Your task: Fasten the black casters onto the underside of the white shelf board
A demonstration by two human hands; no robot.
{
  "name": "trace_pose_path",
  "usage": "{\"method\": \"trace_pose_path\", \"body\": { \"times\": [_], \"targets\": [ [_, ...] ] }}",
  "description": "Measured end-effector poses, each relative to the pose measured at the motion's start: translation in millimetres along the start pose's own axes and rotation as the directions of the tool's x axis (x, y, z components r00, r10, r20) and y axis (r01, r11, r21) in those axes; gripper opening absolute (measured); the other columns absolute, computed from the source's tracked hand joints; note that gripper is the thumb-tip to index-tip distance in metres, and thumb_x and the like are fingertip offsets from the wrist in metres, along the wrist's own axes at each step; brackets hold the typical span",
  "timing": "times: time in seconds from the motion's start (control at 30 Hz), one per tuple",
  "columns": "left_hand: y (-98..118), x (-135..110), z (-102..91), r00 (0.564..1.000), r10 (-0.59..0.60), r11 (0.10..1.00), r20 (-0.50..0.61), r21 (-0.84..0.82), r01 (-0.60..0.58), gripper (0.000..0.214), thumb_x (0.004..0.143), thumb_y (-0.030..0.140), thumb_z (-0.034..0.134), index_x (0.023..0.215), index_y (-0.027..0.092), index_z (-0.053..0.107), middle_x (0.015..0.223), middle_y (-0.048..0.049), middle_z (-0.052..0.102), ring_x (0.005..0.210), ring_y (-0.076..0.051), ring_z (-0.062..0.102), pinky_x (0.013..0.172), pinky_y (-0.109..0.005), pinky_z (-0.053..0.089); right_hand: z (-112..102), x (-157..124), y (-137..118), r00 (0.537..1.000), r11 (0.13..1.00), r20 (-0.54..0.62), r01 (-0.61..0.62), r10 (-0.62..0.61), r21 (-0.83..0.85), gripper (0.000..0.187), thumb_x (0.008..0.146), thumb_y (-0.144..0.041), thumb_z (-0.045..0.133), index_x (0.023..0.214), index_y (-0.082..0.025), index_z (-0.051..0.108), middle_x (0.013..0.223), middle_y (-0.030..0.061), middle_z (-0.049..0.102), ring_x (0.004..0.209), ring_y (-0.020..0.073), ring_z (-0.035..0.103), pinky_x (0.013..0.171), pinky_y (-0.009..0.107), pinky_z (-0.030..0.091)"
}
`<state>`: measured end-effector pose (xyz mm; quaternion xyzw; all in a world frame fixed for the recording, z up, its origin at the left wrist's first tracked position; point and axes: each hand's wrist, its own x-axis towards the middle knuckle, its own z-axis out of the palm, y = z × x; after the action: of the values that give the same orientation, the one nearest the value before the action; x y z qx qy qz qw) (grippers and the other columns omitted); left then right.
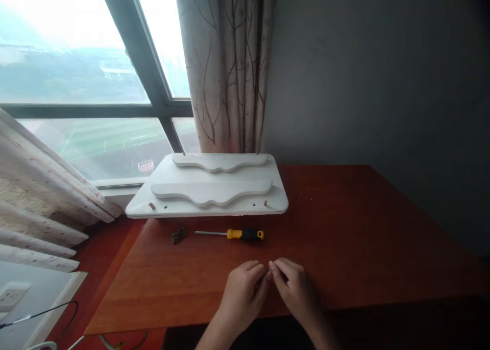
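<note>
While both curl, left hand touches right hand; contents unclear

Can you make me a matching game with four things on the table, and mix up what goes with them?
Things:
1. screwdriver
2. metal bits
3. board
4. left hand

Matches:
A. white, with two wavy pieces on top
B. close beside the right hand
C. yellow and black
D. dark, in a little heap

Right pairs: 1-C, 2-D, 3-A, 4-B
</note>
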<state>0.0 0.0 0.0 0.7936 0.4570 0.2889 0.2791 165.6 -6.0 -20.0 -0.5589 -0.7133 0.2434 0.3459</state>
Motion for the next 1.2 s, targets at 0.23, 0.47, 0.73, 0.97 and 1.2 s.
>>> {"method": "trace_pose_path", "body": {
  "times": [0.23, 0.47, 0.73, 0.97, 1.2],
  "targets": [
    [-0.4, 0.3, 0.2, 1.0, -0.011, 1.0, 0.01, 0.007, 0.01, 0.029, 0.099, 0.021, 0.045, 0.071, 0.02, 0.042, 0.069, -0.0013, 0.054, 0.063, -0.014, 0.05, 0.058, -0.026, 0.032, -0.9, -0.2, -0.3, 1.0, 1.0, -0.01, 0.001, -0.001, -0.003, 0.038, 0.103, -0.03, 0.042, 0.067, -0.021, 0.05, 0.066, 0.0012, 0.059, 0.063, 0.0127, 0.055, 0.063, 0.026, 0.035],
    [-2.0, -0.5, 2.1, 1.0, -0.013, 1.0, 0.01, 0.008, 0.013, 0.029, 0.1, 0.022, 0.044, 0.071, 0.02, 0.041, 0.07, -0.0012, 0.054, 0.064, -0.014, 0.05, 0.059, -0.026, 0.032, 0.3, -0.5, 0.6, 1.0, 1.0, -0.004, 0.002, -0.002, -0.006, 0.038, 0.104, -0.03, 0.041, 0.068, -0.021, 0.052, 0.067, 0.0013, 0.06, 0.064, 0.0127, 0.055, 0.064, 0.027, 0.035],
    [-1.6, 0.2, 1.2, 1.0, -0.014, 1.0, 0.02, -0.001, 0.014, 0.029, 0.101, 0.023, 0.043, 0.072, 0.02, 0.043, 0.07, -0.0017, 0.054, 0.064, -0.014, 0.05, 0.06, -0.027, 0.032, 0.9, -0.9, 2.8, 1.0, 1.0, -0.003, 0.005, -0.005, -0.008, 0.038, 0.103, -0.03, 0.042, 0.068, -0.021, 0.052, 0.067, 0.0013, 0.06, 0.063, 0.0128, 0.055, 0.063, 0.025, 0.036],
    [-1.6, 0.3, 1.1, 0.999, -0.034, 0.999, 0.03, -0.005, 0.035, 0.029, 0.101, 0.024, 0.043, 0.073, 0.02, 0.043, 0.071, -0.0013, 0.054, 0.065, -0.014, 0.05, 0.06, -0.027, 0.032, -0.4, 0.3, 1.3, 1.0, 1.0, -0.013, 0.011, -0.011, -0.011, 0.037, 0.103, -0.029, 0.042, 0.068, -0.021, 0.051, 0.066, 0.0014, 0.06, 0.063, 0.0129, 0.056, 0.063, 0.025, 0.035],
    [-3.6, 1.1, 3.4, 0.999, -0.035, 0.999, 0.009, -0.003, 0.035, 0.029, 0.101, 0.024, 0.043, 0.073, 0.02, 0.045, 0.071, -0.0014, 0.054, 0.065, -0.014, 0.051, 0.06, -0.026, 0.032, -0.2, -0.3, 1.9, 1.0, 1.0, -0.003, 0.005, -0.005, -0.002, 0.037, 0.103, -0.029, 0.041, 0.068, -0.021, 0.05, 0.066, 0.001, 0.059, 0.063, 0.013, 0.055, 0.064, 0.026, 0.034]
  ]
}}
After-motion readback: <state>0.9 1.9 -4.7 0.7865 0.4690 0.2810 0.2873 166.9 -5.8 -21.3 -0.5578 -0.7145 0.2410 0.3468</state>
